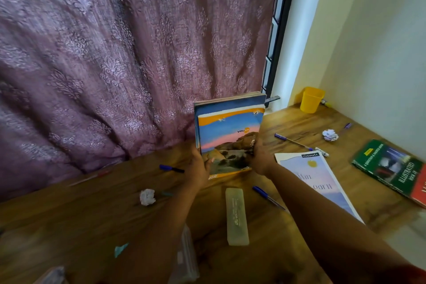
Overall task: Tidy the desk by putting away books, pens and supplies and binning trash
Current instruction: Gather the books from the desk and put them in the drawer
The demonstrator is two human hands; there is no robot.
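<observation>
I hold a small stack of notebooks [228, 131] upright on the wooden desk [299, 127], against the curtain. The front one has an orange, blue and pink landscape cover. My left hand [198, 168] grips the stack's lower left edge and my right hand [261, 157] grips its lower right edge. A pale blue notebook [320, 180] lies flat to the right, and a green book [391, 168] lies further right. Blue pens [268, 197] [292, 142] [171, 168] and crumpled paper balls [147, 196] [330, 135] are scattered about.
A yellow cup [311, 99] stands in the far right corner by the wall. A translucent pencil box [237, 215] lies near the desk's middle. A teal scrap [121, 249] and a clear plastic item [186, 258] lie close to me. A purple curtain [115, 53] hangs behind.
</observation>
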